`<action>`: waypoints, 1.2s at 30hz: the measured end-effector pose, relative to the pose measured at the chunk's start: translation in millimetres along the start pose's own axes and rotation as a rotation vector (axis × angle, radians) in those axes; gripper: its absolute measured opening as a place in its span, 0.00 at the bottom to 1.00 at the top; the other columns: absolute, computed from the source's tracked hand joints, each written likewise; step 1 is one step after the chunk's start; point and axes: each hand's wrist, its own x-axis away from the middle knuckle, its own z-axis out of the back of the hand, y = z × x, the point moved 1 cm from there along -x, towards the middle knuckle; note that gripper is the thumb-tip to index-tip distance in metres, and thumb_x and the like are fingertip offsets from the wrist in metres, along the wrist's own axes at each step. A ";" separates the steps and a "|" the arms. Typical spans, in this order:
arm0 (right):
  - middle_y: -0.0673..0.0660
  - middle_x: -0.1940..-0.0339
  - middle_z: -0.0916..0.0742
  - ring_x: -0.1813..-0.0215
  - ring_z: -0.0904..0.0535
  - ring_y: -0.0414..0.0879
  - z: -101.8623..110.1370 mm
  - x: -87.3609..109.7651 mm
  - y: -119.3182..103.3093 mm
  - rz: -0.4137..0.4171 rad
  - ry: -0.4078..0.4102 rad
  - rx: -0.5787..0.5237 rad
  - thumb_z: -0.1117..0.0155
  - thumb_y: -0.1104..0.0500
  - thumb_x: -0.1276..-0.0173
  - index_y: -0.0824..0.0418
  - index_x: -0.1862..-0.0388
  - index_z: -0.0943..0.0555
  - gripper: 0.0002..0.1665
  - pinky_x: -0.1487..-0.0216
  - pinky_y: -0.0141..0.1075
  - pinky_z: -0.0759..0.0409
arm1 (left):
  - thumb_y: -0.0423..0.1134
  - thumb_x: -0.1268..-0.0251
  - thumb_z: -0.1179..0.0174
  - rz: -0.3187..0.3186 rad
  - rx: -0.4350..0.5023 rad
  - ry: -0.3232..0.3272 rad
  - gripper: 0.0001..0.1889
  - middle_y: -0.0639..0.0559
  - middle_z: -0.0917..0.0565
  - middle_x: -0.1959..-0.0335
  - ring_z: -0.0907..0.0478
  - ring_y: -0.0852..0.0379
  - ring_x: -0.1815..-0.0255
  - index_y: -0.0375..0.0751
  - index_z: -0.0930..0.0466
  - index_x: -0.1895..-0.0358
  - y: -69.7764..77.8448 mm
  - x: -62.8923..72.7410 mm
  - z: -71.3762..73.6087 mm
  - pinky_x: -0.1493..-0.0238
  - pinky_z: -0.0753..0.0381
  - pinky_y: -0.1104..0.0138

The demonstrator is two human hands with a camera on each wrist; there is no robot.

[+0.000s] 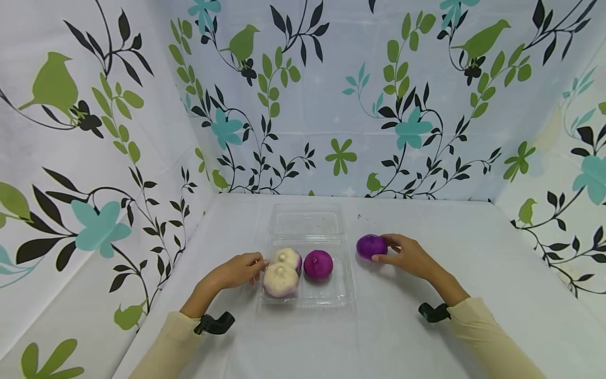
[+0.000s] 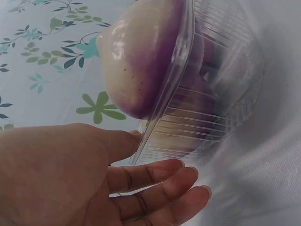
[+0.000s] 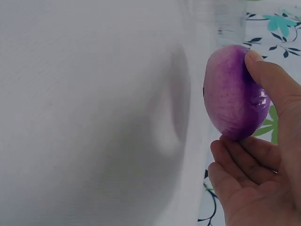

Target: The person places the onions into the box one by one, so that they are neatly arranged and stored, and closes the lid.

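In the head view my left hand (image 1: 242,271) is at the left side of a clear plastic clamshell container (image 1: 338,295). The left wrist view shows its thumb on the rim and the fingers below, pinching the edge. Inside the container sit two cream-and-purple turnips (image 1: 280,280) at the left and a purple turnip (image 1: 318,265) beside them. To the right of the container, my right hand (image 1: 411,256) grips another purple turnip (image 3: 235,92) between thumb and fingers. This turnip appears just above the table, with its shadow on the cloth.
The container's lid (image 1: 306,221) lies folded back, away from me. A white cloth covers the table (image 1: 397,337). Patterned curtains (image 1: 303,121) with birds and leaves stand behind and at both sides. Small dark specks (image 1: 359,216) lie on the cloth behind the held turnip.
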 end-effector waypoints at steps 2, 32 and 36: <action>0.67 0.32 0.17 0.30 0.22 0.64 2.3 0.5 -4.8 0.007 0.003 -0.005 0.21 0.41 0.35 0.68 0.28 0.25 0.47 0.31 0.56 0.24 | 0.46 0.13 0.51 0.000 -0.001 -0.002 0.16 0.44 0.17 0.67 0.19 0.50 0.68 0.38 0.21 0.57 0.4 0.2 0.2 0.65 0.25 0.61; 0.57 0.37 0.15 0.32 0.21 0.60 -10.1 24.1 -101.0 0.125 -0.151 0.093 0.19 0.38 0.39 0.62 0.28 0.24 0.48 0.38 0.57 0.17 | 0.46 0.13 0.51 0.005 0.010 0.000 0.16 0.44 0.17 0.66 0.19 0.50 0.68 0.38 0.21 0.57 -2.1 0.7 -1.0 0.65 0.25 0.61; 0.56 0.37 0.15 0.32 0.21 0.59 -16.9 26.5 -109.0 0.127 -0.183 0.124 0.18 0.38 0.39 0.61 0.28 0.24 0.48 0.39 0.55 0.17 | 0.46 0.13 0.52 0.005 0.007 0.003 0.17 0.44 0.16 0.66 0.19 0.51 0.68 0.37 0.21 0.57 -3.1 0.2 -1.9 0.64 0.25 0.61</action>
